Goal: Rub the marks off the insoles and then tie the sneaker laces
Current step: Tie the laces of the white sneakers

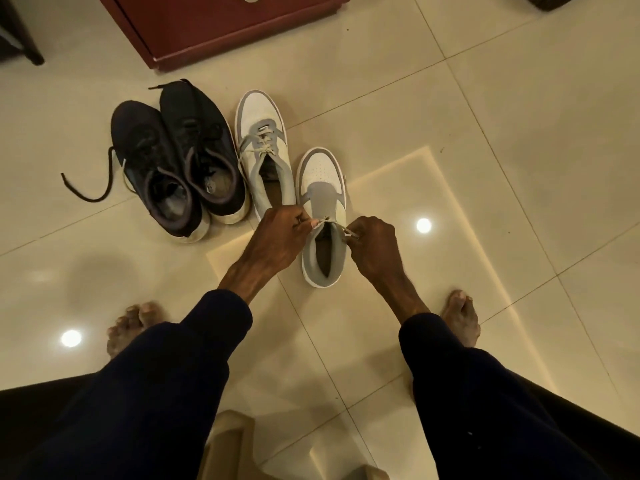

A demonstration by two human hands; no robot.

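Note:
A white and grey sneaker (322, 188) stands on the floor tiles in front of me, toe pointing away. My left hand (280, 233) pinches one end of its pale lace (327, 221) at the left side of the opening. My right hand (372, 244) pinches the other lace end at the right side. The lace runs taut between both hands across the tongue. The matching sneaker (261, 147) stands just to the left, its laces tied in a bow. Its insole shows dark inside the opening.
Two dark sneakers (176, 161) stand left of the white pair, one with a loose black lace (93, 188) trailing on the tiles. A red-brown cabinet (225, 26) stands beyond them. My bare feet (462, 320) rest on the floor on either side.

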